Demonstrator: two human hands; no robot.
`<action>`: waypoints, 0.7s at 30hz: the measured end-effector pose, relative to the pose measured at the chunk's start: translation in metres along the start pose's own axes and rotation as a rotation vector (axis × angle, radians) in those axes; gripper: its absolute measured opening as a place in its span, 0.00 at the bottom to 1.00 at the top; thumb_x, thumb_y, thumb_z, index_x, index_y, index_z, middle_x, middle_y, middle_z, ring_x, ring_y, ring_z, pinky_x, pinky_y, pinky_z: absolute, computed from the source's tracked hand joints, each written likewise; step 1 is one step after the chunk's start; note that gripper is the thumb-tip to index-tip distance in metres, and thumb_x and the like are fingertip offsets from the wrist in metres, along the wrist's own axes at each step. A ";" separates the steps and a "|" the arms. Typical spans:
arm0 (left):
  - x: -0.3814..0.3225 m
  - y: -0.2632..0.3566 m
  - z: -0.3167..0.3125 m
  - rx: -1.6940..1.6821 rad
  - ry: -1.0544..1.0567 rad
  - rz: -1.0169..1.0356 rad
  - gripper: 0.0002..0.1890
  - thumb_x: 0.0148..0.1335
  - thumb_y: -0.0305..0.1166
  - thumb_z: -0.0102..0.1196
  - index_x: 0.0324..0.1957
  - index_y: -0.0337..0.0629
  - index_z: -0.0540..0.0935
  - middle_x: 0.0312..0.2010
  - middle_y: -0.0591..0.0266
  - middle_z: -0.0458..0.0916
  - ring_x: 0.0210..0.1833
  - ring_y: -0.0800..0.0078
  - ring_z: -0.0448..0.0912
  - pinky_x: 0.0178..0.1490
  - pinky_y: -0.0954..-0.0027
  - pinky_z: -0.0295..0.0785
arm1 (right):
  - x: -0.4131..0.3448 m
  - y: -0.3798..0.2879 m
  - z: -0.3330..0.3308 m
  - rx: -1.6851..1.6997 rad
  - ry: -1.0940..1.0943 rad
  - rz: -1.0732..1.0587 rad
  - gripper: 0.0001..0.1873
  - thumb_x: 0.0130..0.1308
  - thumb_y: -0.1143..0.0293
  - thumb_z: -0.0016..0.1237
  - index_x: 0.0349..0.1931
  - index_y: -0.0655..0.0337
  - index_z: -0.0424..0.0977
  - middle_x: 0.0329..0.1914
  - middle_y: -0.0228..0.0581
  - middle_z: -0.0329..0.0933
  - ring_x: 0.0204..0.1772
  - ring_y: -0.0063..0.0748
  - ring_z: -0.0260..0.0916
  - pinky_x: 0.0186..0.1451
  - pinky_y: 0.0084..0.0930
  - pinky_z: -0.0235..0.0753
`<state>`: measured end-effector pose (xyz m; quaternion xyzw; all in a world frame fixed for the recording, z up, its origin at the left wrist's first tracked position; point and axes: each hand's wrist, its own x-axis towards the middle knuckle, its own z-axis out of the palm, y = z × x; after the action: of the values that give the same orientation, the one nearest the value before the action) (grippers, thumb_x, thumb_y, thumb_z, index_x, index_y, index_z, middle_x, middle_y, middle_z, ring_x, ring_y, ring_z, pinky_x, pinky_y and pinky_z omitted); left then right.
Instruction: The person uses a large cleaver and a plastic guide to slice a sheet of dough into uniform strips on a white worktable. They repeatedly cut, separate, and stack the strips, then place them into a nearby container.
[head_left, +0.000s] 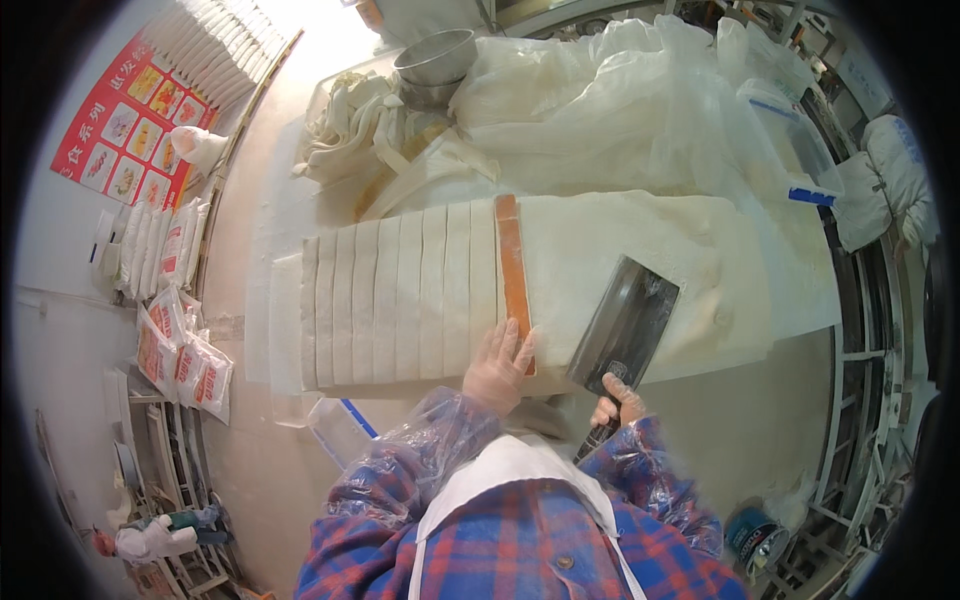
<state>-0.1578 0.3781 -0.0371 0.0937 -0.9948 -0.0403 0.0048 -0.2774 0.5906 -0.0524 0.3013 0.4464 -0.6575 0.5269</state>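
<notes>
A thick slab of pale dough lies across the white board, its left part cut into several parallel strips. An orange-brown flat guide strip rests across the dough beside the cuts. My left hand, in a clear plastic glove, lies with fingers spread on the near end of that strip. My right hand, gloved too, grips the handle of a broad cleaver. The blade is tilted over the near edge of the uncut dough, to the right of the guide; whether it touches the dough I cannot tell.
Behind the dough are a heap of loose dough strips, a metal bowl and clear plastic sheeting. A clear plastic box stands at the back right. Printed bags lie left of the table, with a metal rack at right.
</notes>
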 end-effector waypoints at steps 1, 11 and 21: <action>0.001 0.002 -0.004 -0.065 -0.044 -0.031 0.37 0.55 0.34 0.56 0.68 0.46 0.60 0.67 0.41 0.58 0.71 0.50 0.56 0.73 0.54 0.49 | -0.005 -0.002 0.006 -0.043 0.051 -0.028 0.19 0.60 0.51 0.57 0.22 0.49 0.64 0.10 0.25 0.54 0.17 0.28 0.58 0.28 0.31 0.69; 0.103 -0.113 -0.047 -0.319 -0.295 -0.003 0.62 0.37 0.60 0.68 0.72 0.58 0.47 0.72 0.43 0.42 0.76 0.53 0.38 0.76 0.59 0.36 | -0.067 0.008 0.084 -0.651 0.275 -0.519 0.11 0.66 0.63 0.49 0.34 0.64 0.71 0.13 0.31 0.66 0.14 0.22 0.64 0.18 0.24 0.66; 0.118 -0.135 -0.036 -0.320 -0.392 0.167 0.67 0.34 0.63 0.68 0.73 0.52 0.43 0.73 0.44 0.36 0.77 0.56 0.33 0.77 0.63 0.28 | -0.062 0.056 0.184 -1.527 0.796 -0.603 0.19 0.65 0.59 0.46 0.44 0.70 0.70 0.24 0.57 0.75 0.29 0.53 0.76 0.38 0.44 0.73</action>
<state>-0.2480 0.2209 -0.0122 -0.0004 -0.9619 -0.2142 -0.1699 -0.1932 0.4479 0.0633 -0.0543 0.9690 -0.1407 0.1959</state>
